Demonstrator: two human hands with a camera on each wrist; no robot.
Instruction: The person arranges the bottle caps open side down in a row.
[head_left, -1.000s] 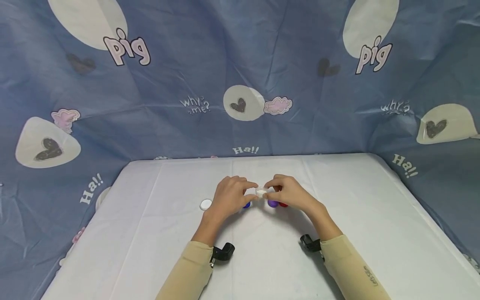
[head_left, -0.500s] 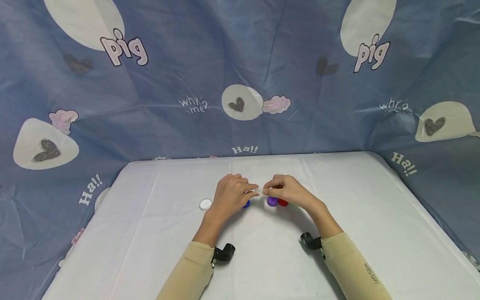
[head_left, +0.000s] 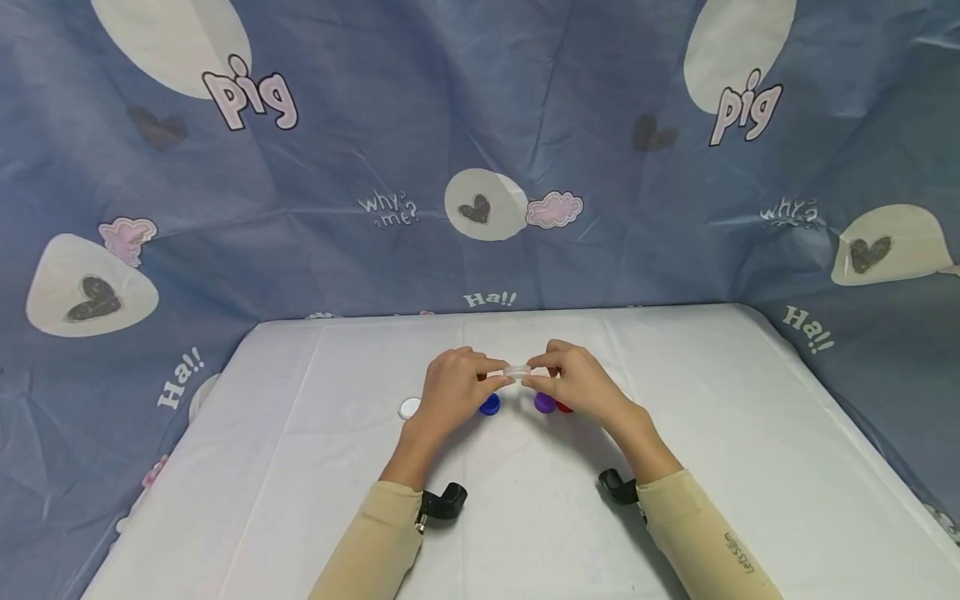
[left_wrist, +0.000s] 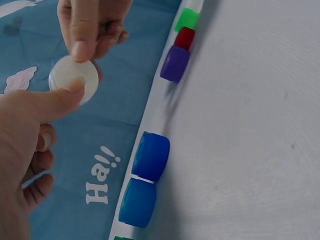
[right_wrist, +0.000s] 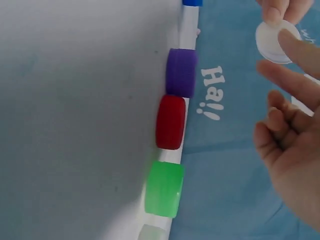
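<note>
A person's two hands are meeting over a white-covered table [head_left: 525, 533], both pinching a small round white cap [head_left: 517, 372] with a translucent edge. The left hand [head_left: 453, 387] is gripping one side between thumb and finger, the thumb lying across the flat face; the right hand [head_left: 577, 379] is pinching the opposite side by the rim. The cap is hanging in the air between the fingertips, in front of the blue printed backdrop [head_left: 375, 275]; whether it is one piece or two fitted together cannot be told.

Below, more caps are standing in a row: two blue caps [left_wrist: 151, 156] side by side, then a purple cap [right_wrist: 181, 73], a red cap [right_wrist: 170, 122] seemingly touching it, and a green cap [right_wrist: 164, 189] just beyond. A white disc-like cap [head_left: 408, 408] is lying beside the left hand.

The hold is looking slight: only fingertips are bearing the smooth cap, so uneven pressure or a twist could be sending it slipping out. A drop could be knocking the purple or blue caps out of line, and a low-dipping right hand could be nudging the purple and red pair.
</note>
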